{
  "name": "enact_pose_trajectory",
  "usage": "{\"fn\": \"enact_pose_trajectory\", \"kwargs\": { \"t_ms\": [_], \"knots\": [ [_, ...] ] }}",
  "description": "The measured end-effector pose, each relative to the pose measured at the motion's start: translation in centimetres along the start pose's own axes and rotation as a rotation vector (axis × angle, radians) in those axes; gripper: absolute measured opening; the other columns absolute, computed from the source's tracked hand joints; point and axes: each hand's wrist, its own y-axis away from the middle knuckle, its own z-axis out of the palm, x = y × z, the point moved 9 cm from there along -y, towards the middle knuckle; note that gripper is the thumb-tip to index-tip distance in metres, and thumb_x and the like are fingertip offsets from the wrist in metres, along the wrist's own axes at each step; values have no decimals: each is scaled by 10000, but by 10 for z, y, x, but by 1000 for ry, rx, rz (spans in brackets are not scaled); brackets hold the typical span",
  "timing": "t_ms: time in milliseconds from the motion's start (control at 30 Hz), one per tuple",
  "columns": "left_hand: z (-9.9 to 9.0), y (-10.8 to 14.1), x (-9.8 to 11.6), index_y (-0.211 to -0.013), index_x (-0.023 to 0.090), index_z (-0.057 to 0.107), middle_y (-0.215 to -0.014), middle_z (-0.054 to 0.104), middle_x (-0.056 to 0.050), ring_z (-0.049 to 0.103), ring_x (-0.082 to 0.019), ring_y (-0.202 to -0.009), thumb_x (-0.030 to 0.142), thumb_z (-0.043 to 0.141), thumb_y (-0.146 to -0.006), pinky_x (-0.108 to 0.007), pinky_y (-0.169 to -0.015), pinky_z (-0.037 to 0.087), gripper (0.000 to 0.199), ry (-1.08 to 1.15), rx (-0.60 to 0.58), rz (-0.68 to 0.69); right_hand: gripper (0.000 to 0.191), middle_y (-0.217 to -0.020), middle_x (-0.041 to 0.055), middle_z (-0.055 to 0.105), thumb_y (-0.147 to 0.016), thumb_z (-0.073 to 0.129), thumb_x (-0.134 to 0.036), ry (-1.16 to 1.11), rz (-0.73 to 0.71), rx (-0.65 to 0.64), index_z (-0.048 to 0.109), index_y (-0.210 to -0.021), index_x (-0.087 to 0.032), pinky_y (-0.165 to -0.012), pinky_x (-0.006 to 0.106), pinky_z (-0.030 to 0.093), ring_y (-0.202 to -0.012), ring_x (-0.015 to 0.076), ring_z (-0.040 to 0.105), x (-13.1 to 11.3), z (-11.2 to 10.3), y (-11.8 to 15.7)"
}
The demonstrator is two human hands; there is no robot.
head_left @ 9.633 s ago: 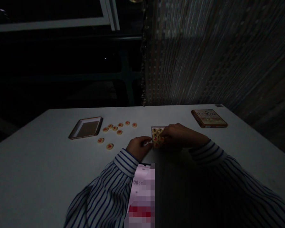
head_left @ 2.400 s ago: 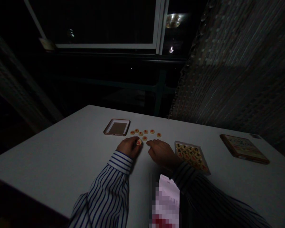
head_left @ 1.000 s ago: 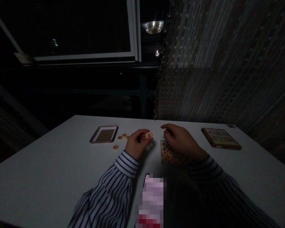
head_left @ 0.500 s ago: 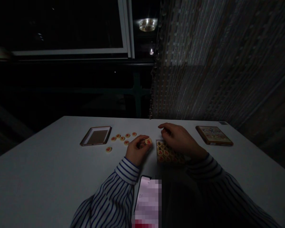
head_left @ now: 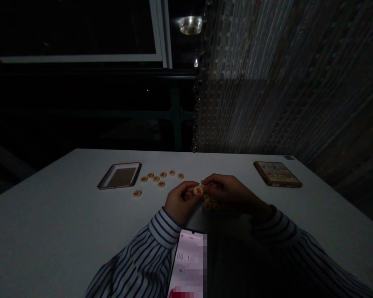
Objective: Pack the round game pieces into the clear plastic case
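Observation:
A round, pale game piece with a red character (head_left: 198, 190) is pinched between the thumb and finger of my left hand (head_left: 180, 200), near the middle of the table. My right hand (head_left: 228, 191) reaches in from the right, its fingertips close together beside that piece; whether they grip anything is too dark to tell. Under my right hand, more round pieces (head_left: 208, 204) lie in a clear box that is mostly hidden by the hand. Several loose red-marked pieces (head_left: 156, 179) are spread on the white table (head_left: 81, 215) to the left of my hands.
An open, shallow box part (head_left: 102, 186) lies at the left of the loose pieces. At the right rests a flat box with a printed cover (head_left: 278, 174). A lit phone (head_left: 186, 260) is at the front edge, beside my left sleeve. Behind the table hangs a string curtain (head_left: 245, 82).
My right hand has come down and left from above the box to the piece held in my left hand. One more loose piece is visible, at the right of the group. The view has shifted slightly.

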Motion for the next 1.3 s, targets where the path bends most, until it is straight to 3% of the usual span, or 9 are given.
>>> {"fn": "enact_pose_trajectory", "kwargs": {
  "t_ms": [233,500,767,1067,1300],
  "knots": [
    [5,3,3,-804,136,571,-626,598,5,498,-76,-511,247,670,-603,-181,-469,384,250,35,-5,-24,242,-743,21,657,-748,537,-373,-88,18,-4,606,-871,-177,-576,235,460,-679,136,611,2,6,1],
    [6,2,-2,-853,130,593,-721,663,-38,575,-104,-594,275,678,-609,-204,-530,441,296,93,-34,-30,227,-794,30,661,-730,560,-356,-97,42,-9,620,-856,-177,-638,258,474,-724,145,607,6,3,-1],
    [-5,-1,-1,-753,131,657,-704,679,-42,607,-139,-667,287,653,-628,-246,-634,480,200,117,39,-63,236,-812,32,666,-733,549,-352,-111,1,-18,633,-847,-163,-664,259,473,-754,142,610,0,0,0],
    [0,0,-13,-740,125,670,-611,659,-23,535,-88,-519,284,682,-591,-207,-512,428,218,180,-11,-158,203,-830,27,660,-776,494,-295,-19,-28,-31,637,-848,-171,-677,256,455,-756,133,595,-1,2,1],
    [3,2,-10,-707,119,676,-653,677,-49,554,-108,-561,320,685,-583,-223,-547,436,236,170,-50,-200,203,-799,24,661,-772,502,-309,-15,-24,-62,634,-845,-173,-652,251,451,-741,143,598,4,6,-2]
  ]
}}
